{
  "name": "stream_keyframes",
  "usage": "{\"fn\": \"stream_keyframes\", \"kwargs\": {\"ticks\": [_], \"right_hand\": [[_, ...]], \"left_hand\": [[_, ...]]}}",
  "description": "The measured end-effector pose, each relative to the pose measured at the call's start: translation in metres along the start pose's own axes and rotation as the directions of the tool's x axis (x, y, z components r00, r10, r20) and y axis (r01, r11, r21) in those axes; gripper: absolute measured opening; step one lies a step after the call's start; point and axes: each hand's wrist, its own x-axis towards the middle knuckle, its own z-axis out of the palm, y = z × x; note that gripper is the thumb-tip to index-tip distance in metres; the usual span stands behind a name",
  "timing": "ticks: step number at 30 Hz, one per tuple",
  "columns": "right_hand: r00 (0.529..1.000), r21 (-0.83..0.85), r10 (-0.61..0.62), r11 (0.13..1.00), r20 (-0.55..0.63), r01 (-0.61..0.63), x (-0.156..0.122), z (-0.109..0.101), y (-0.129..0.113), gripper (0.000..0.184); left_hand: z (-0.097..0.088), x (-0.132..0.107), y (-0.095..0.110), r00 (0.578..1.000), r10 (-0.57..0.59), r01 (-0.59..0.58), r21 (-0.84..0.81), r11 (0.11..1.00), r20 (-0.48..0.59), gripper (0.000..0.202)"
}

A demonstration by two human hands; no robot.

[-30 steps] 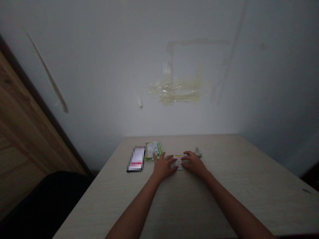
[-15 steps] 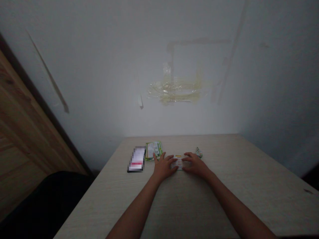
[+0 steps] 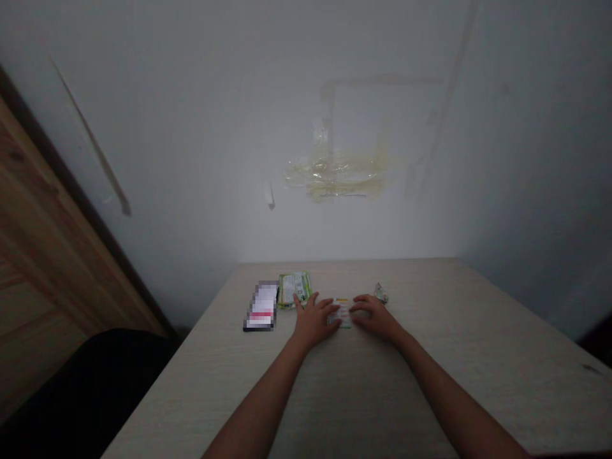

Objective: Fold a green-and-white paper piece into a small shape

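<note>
A small white printed card or packet [image 3: 343,312], with a coloured strip along its far edge, lies flat on the table [image 3: 344,395]. The fingers of my left hand [image 3: 313,322] are spread, and their tips cover its left side. My right hand [image 3: 377,319] rests just right of it, fingers bent and apart, with nothing held. Beyond my left fingers lies a green and white printed packet [image 3: 294,288]. Behind my right hand sits a small crumpled green and white wrapper [image 3: 381,293].
A phone [image 3: 262,306] with a blurred, lit screen lies left of the green packet. The table's far edge meets a grey wall [image 3: 335,229] bearing old yellowed tape [image 3: 335,175]. A dark chair-like shape [image 3: 90,389] stands at the left, near wooden boards [image 3: 43,210].
My right fingers have drawn slightly away from the small card's right edge, showing more of it. My left hand stays nearly where it was.
</note>
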Motion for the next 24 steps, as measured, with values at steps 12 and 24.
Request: {"fn": "stream_keyframes", "kwargs": {"ticks": [12,24], "right_hand": [[0.998,-0.023,0.027,0.999,0.049,-0.026,0.003,-0.001,-0.001,0.013],[0.995,-0.107,0.094,0.99,-0.012,-0.095,0.016,0.007,0.004,0.016]], "left_hand": [[-0.008,0.001,0.003,0.993,-0.058,0.056,0.022,0.998,0.101,0.043],[-0.011,0.002,0.005,0.989,-0.071,0.064,0.06,0.996,0.129,0.045]]}}
